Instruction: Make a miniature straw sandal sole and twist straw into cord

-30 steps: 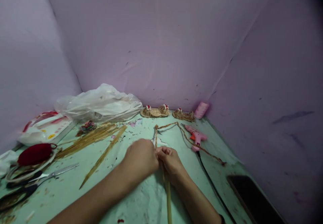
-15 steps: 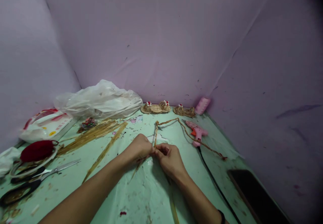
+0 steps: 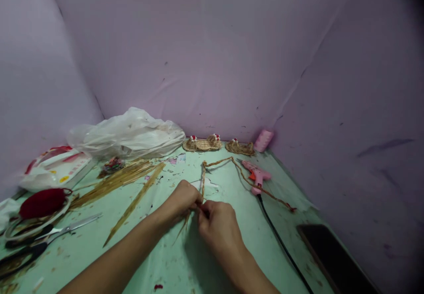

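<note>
A thin twisted straw rope (image 3: 219,163) runs from my fingers up the table, bends twice, and trails right across the pink glue gun (image 3: 259,175). My left hand (image 3: 186,195) is closed on its near end, with loose straw ends hanging below. Against it, my right hand (image 3: 217,221) is closed too, pinching the strands at the same spot. The fingertips partly hide the strands between them. Flat straw strips (image 3: 132,203) lie left of my hands.
Scissors (image 3: 71,227) and dark red yarn (image 3: 43,203) lie at left. A plastic bag (image 3: 132,132), small woven sandals (image 3: 202,143) and a pink spool (image 3: 264,140) stand along the back. A black phone (image 3: 334,258) and the glue gun's cable (image 3: 281,241) are at right.
My right hand has turned over, its knuckles now raised beside my left hand. The view has shifted slightly. A straw strip below my right hand is no longer visible.
</note>
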{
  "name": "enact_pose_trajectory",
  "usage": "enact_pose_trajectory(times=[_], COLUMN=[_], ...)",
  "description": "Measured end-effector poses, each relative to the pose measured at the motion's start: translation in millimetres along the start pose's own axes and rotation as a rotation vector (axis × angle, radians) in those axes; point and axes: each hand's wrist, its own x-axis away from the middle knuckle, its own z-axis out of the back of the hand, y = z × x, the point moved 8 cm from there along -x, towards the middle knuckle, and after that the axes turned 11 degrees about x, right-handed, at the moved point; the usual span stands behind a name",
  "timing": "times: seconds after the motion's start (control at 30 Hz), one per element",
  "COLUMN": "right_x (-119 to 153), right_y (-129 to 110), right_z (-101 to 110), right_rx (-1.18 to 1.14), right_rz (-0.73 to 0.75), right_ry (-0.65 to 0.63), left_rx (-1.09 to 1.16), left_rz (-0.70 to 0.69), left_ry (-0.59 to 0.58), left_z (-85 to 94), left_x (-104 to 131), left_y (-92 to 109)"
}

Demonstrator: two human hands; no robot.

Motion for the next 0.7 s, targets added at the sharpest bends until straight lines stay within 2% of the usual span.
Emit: enact_pose_trajectory(times=[0.13,0.27,0.33,0.43,0.5,0.53,0.63,0.7], right_x=[8,8,2,-12,-22,-26,-24,-18], right_y=[-14,-14,-2,25,38,41,30,19], right_z=[-1,6,13,22,17,8,-29,-42], right_rx=[0.163,0.185,0.103,-0.158,-0.374,-0.516,-0.918,-1.033], right_rz=[0.05,0.061,0.008,-0.087,-0.127,-0.15,-0.234,-0.283], right_ry=[0.04,0.02,0.036,0.127,0.117,0.048,-0.335,-0.499], left_rx=[-0.024,-0.031,0.001,0.045,0.042,0.039,0.053,0.064], left_rz=[-0.047,-0.038,-0.012,0.019,0.03,0.03,-0.007,-0.046], left_ry=[-0.01,-0.048,-0.079,-0.141,-0.168,-0.178,-0.201,-0.215], left_z=[2.6,4.4,4.9,4.9,5.4,5.5,4.4,2.9], left_x=[3,2,2,2,0,0,-2,-2], left_y=[7,6,4,0,-2,-3,-2,1])
